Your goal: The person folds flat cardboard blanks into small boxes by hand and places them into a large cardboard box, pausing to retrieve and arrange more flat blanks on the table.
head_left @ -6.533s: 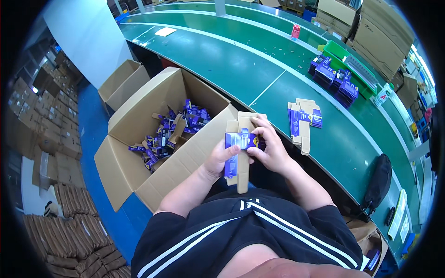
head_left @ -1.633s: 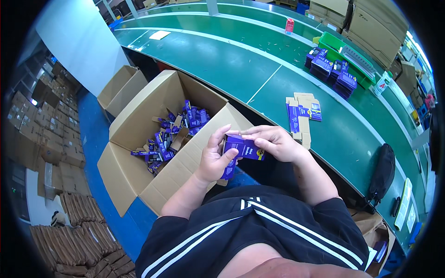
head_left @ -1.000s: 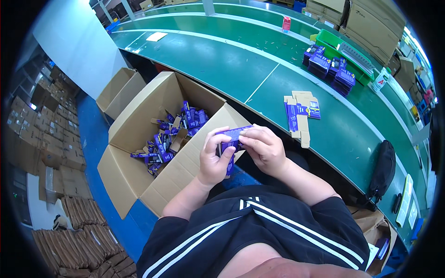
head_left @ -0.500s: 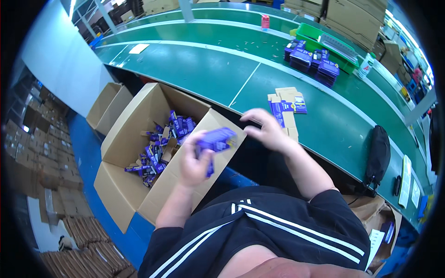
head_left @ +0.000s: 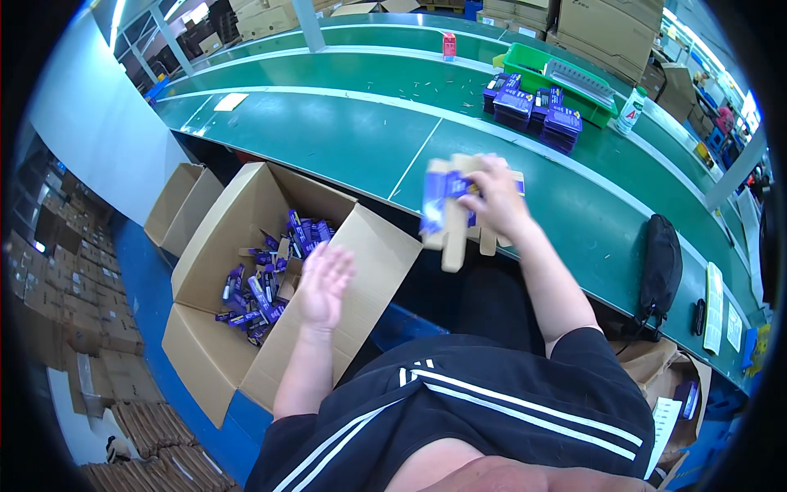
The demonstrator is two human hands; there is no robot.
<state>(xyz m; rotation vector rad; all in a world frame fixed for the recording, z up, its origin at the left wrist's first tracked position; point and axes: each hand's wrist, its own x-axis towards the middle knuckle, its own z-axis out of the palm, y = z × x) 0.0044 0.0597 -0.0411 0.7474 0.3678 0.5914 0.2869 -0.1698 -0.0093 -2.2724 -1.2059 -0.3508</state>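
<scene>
My right hand (head_left: 498, 197) grips a flat, unfolded purple carton (head_left: 447, 201) with brown cardboard flaps, slightly blurred, at the near edge of the green bench. Further flat cartons (head_left: 489, 239) show partly behind and under that hand. My left hand (head_left: 325, 283) is open and holds nothing, its fingers stretched up beside the flap of a big open cardboard box (head_left: 215, 234). Inside the box lies a loose heap of purple cartons (head_left: 262, 287).
Stacks of purple cartons (head_left: 531, 108) stand by a green crate (head_left: 525, 59) and a white bottle (head_left: 630, 111) on the far side of the bench. A black pouch (head_left: 661, 266) lies at right. A smaller cardboard box (head_left: 184, 207) sits left of the big one.
The purple carton that was in my left hand is gone from it, and that hand has opened. My right hand moved onto the bench and took hold of a flat carton.
</scene>
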